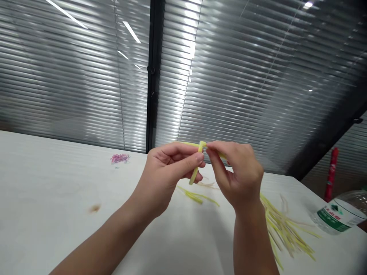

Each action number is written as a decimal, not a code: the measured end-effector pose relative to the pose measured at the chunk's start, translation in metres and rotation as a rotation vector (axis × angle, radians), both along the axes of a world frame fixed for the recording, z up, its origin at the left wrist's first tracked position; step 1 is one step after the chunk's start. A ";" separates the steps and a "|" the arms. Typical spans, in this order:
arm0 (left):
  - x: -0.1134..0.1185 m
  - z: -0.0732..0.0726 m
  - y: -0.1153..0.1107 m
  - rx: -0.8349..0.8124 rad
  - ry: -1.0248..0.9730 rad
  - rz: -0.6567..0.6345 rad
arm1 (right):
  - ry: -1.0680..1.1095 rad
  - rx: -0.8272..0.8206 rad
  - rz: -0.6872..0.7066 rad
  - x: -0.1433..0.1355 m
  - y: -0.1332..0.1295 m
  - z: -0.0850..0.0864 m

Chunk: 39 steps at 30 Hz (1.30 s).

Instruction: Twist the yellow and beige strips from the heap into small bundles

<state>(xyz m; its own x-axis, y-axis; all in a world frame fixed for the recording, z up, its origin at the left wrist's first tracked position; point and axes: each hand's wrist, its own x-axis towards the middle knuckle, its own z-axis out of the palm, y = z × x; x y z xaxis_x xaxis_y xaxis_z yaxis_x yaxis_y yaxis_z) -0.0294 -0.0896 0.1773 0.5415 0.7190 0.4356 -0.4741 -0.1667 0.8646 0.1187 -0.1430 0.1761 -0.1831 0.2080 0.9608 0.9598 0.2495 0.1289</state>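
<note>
The left hand (pixel 164 173) and the right hand (pixel 237 170) are both pinching a yellow strip (pixel 201 147) above the desk (pixel 57 198), and at right stands a bottle (pixel 338 215), whose content I cannot tell.

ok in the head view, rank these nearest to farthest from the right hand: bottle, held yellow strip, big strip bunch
1. Held yellow strip: in the right hand
2. Big strip bunch: on the table, right side
3. Bottle: farther right

Bright glare (pixel 191 49) streaks the far blinds (pixel 223 84), strongest just right of the dark post (pixel 157 38); pale reflections (pixel 132 31) slant across at left. Soft shadow (pixel 186 236) dims the near white table (pixel 57 221). The bottle (pixel 332 217) at right looks stretched, slightly blurred.
</note>
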 end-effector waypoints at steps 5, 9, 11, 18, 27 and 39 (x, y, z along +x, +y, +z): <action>-0.011 0.002 0.003 0.474 0.103 0.379 | 0.107 -0.178 0.134 -0.002 -0.002 0.002; -0.020 0.004 0.003 0.832 0.189 0.578 | 0.160 -0.310 0.266 -0.004 -0.003 0.002; -0.021 0.006 0.004 0.924 0.247 0.580 | 0.162 -0.336 0.312 -0.004 -0.003 0.001; -0.019 0.008 0.011 0.952 0.305 0.548 | 0.152 -0.373 0.294 -0.006 -0.003 0.000; -0.014 0.002 0.014 1.002 0.225 0.707 | 0.150 -0.383 0.244 -0.010 -0.003 0.000; -0.020 0.004 0.023 1.115 0.201 0.844 | 0.210 -0.405 0.139 -0.009 -0.006 0.000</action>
